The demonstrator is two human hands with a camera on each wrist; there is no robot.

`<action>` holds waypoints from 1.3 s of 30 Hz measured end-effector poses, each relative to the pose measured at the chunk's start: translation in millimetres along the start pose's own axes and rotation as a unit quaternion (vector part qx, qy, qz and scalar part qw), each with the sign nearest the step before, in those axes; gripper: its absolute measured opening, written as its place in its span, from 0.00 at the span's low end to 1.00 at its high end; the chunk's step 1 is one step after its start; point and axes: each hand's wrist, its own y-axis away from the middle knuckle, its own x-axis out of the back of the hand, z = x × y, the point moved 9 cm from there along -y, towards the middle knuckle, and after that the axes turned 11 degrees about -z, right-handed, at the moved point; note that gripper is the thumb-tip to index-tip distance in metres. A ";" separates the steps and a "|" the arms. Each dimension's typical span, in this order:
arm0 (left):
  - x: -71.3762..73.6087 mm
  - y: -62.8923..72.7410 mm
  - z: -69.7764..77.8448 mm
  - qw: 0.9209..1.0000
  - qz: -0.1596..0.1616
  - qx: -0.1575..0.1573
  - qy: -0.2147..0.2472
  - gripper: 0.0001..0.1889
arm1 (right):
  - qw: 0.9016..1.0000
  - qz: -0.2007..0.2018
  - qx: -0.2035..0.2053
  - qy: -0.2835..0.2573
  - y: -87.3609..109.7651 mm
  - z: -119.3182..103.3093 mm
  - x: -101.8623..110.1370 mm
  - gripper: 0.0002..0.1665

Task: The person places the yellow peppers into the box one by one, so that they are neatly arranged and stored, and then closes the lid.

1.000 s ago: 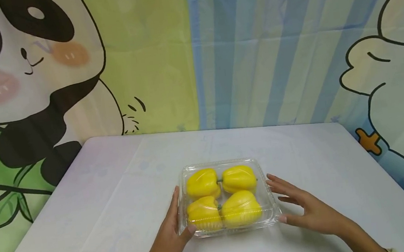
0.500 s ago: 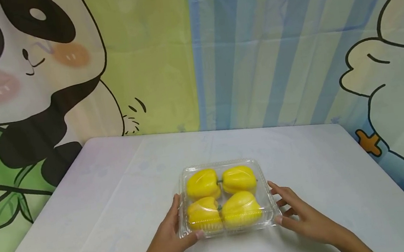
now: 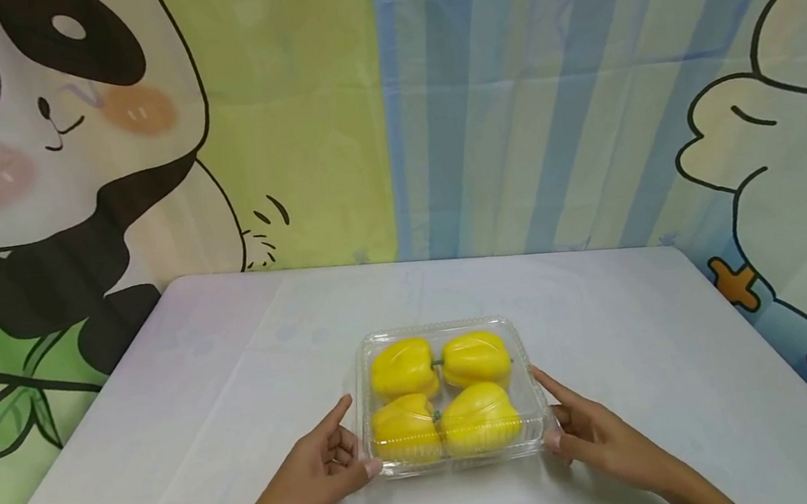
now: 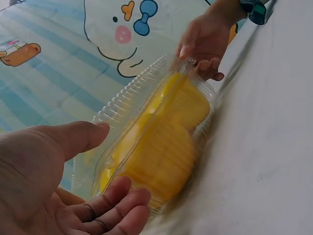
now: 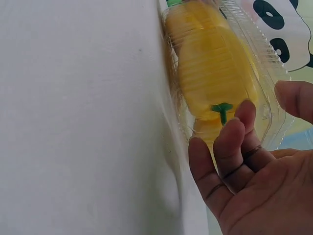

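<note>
A clear plastic clamshell box (image 3: 474, 455) with several yellow bell peppers (image 3: 481, 417) inside lies on the white table. The lid covers the peppers. Beside its left front corner is my left hand (image 3: 308, 475), index finger pointing forward, other fingers loosely bent. The left wrist view shows that hand's thumb (image 4: 85, 137) near the rim and a gap between thumb and fingers. At the opposite corner my right hand (image 3: 599, 442) has its thumb on the rim and its index finger along the side wall. Its bent fingers (image 5: 230, 142) lie in front of the wall; whether they press it is unclear.
White cloth covers the table (image 3: 222, 375), whose bare surface extends behind the box and to both sides. A printed backdrop (image 3: 311, 112) with a panda and stripes hangs along the far edge. A dark band (image 4: 254, 11) is on the right wrist.
My left hand has drawn back left and towards me from the box's side. My right hand has moved in against the right front corner, its fingers bending more. The box stays nearly in place.
</note>
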 end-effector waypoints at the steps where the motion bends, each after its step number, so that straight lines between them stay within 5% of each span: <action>1: -1.6 0.3 1.6 1.000 -0.010 -0.007 0.005 0.49 | 1.000 -0.003 0.008 -0.008 -0.2 -0.5 -0.5 0.44; 6: -6.7 0.3 4.8 0.997 -0.044 -0.035 0.048 0.47 | 0.999 -0.008 0.033 -0.041 0.1 -2.7 -0.7 0.41; 13: -9.4 0.6 2.3 0.991 -0.073 -0.048 0.102 0.47 | 0.996 0.000 0.001 -0.086 -2.1 2.6 -1.9 0.43; 29: -5.4 -1.5 1.5 0.991 -0.056 -0.067 0.098 0.44 | 0.993 -0.003 -0.003 -0.116 -4.4 3.7 -4.6 0.43; 39: -5.3 -4.1 -6.0 0.987 -0.061 -0.039 0.143 0.44 | 0.985 -0.016 0.016 -0.173 -4.3 5.0 -8.3 0.43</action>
